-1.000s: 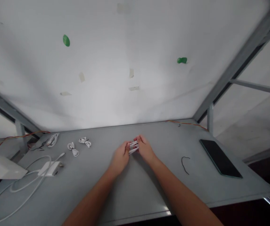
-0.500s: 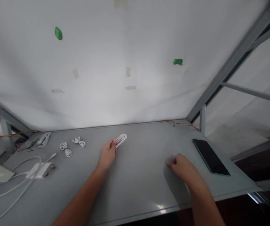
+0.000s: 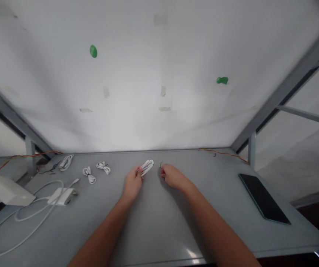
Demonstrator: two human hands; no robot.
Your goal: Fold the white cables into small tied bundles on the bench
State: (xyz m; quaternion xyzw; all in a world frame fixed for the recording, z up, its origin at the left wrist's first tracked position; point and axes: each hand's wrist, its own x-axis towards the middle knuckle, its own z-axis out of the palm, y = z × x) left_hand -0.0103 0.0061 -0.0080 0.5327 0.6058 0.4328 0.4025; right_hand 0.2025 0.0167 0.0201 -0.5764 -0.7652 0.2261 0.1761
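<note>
Left hand (image 3: 133,183): closed in a pinch on one end of the coiled white cable bundle (image 3: 147,166), whose loops fan out toward the far edge of the grey metal table (image 3: 153,222).
Right hand (image 3: 173,176): fingertips drawn together on a thin dark wire tie (image 3: 161,164), only a short curl of which is seen above them.
Position of bundle: held just over the table, near the middle of its far edge; whether it touches the surface cannot be told.
Gap: bundle and tie are near each other but apart.
Step in hand (judged): binding of the coil with the tie.
Good practice (judged): the pinch is best kept at the loops' middle so that they are not sprung open; the tie is best passed around the waist of the coil, drawn snug, and twisted without the cable being crushed.
Risk (judged): loops may slip from a loose pinch, and the thin tie is easily dropped.
Already bound: two small white cable coils (image 3: 95,171) with dark ties, lying toward the far left corner, beside a looser white cable (image 3: 66,162).
Left edge: a white charger block with long loose white cord (image 3: 61,195) and a white box (image 3: 6,189).
Right edge: a flat black phone (image 3: 263,198), face up, well apart from the hands.
</note>
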